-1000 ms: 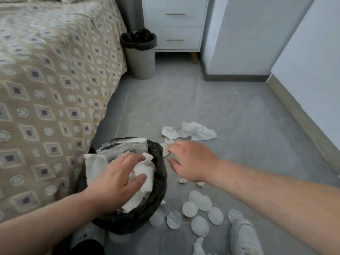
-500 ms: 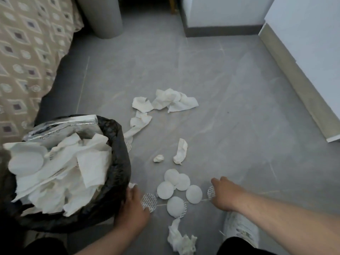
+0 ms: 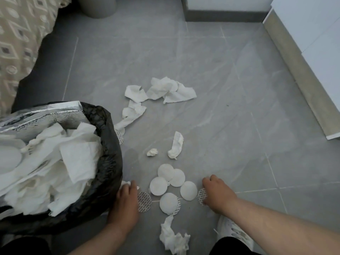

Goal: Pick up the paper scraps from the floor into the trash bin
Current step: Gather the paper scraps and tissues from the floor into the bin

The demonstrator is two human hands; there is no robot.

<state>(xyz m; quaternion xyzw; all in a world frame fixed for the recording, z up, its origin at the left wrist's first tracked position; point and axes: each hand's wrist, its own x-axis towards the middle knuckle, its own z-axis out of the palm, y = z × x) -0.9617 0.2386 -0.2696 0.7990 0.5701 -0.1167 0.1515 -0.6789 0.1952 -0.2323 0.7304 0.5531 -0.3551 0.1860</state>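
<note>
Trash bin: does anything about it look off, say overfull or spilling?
Yes. The trash bin is heaped above its rim with white paper, and a silver foil pouch sticks out at the back. Added scraps could slide off. Crumpled tissues and round pads lie on the floor beside it.

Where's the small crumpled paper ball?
Head view, mid-frame: the small paper ball lies on the floor just left of a twisted tissue, beyond the round pads.

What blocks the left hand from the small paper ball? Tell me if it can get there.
Probably yes: bare tile lies between the left hand and the small paper ball; nothing stands in the way.
</note>
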